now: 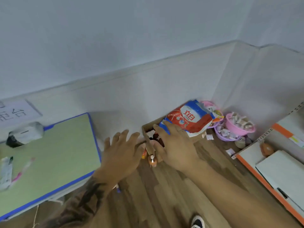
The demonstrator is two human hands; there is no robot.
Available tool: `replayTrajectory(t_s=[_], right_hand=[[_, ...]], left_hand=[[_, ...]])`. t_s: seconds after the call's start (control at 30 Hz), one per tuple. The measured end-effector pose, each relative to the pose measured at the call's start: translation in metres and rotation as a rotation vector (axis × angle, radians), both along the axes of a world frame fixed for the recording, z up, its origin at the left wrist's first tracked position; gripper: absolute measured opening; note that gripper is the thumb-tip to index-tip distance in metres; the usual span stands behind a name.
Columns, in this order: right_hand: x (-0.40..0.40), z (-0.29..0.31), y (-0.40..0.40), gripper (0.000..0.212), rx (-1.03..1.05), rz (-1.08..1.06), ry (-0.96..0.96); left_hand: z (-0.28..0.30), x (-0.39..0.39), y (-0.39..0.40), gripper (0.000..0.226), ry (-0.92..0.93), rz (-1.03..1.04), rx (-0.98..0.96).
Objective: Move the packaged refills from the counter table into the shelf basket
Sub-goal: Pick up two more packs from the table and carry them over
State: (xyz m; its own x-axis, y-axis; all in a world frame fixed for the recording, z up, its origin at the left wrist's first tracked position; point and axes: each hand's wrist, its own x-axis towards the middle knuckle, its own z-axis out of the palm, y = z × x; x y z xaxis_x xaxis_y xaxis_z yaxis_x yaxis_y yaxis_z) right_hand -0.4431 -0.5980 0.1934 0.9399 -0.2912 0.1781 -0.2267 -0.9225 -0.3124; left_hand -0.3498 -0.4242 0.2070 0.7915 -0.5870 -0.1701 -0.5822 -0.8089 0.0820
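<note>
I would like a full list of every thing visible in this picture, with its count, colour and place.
refill pack: 1, red, white and blue, held over the cardboard box
cardboard box: 1, brown, on the floor by the wall
plastic baskets: about 3, pink and purple, in the corner, filled with small packets
counter table: 1, green top with blue edge, at left
toothbrush: 1, pink, on the counter table
shelf: 1, white with orange edge, at right
shoe: 1, black and white, bottom edge
left hand: open, beside the box
right hand: grip on the refill pack
</note>
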Motion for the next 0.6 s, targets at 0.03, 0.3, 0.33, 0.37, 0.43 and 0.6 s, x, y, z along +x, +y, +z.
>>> replayTrajectory(t_s=[0.03, 0.3, 0.33, 0.37, 0.43, 0.6], right_hand=[[0.014, -0.003, 0.024, 0.051, 0.001, 0.033, 0.022], [0.112, -0.002, 0.18, 0.058, -0.017, 0.295, 0.174], [0.125, -0.005, 0.196, 0.059, -0.039, 0.338, 0.191], [0.138, -0.008, 0.212, 0.059, -0.05, 0.376, 0.208], [0.162, -0.018, 0.245, 0.059, -0.045, 0.444, 0.249], [0.222, -0.048, 0.321, 0.056, -0.018, 0.572, 0.338]], left_hand=[[-0.003, 0.009, 0.027, 0.056, 0.02, 0.031, 0.002], [-0.019, 0.066, 0.199, 0.059, 0.064, 0.345, -0.052], [-0.022, 0.072, 0.217, 0.059, 0.06, 0.387, -0.061], [-0.025, 0.076, 0.234, 0.059, 0.062, 0.429, -0.067], [-0.034, 0.085, 0.268, 0.059, 0.091, 0.511, -0.075], [-0.061, 0.108, 0.347, 0.059, 0.083, 0.679, -0.071]])
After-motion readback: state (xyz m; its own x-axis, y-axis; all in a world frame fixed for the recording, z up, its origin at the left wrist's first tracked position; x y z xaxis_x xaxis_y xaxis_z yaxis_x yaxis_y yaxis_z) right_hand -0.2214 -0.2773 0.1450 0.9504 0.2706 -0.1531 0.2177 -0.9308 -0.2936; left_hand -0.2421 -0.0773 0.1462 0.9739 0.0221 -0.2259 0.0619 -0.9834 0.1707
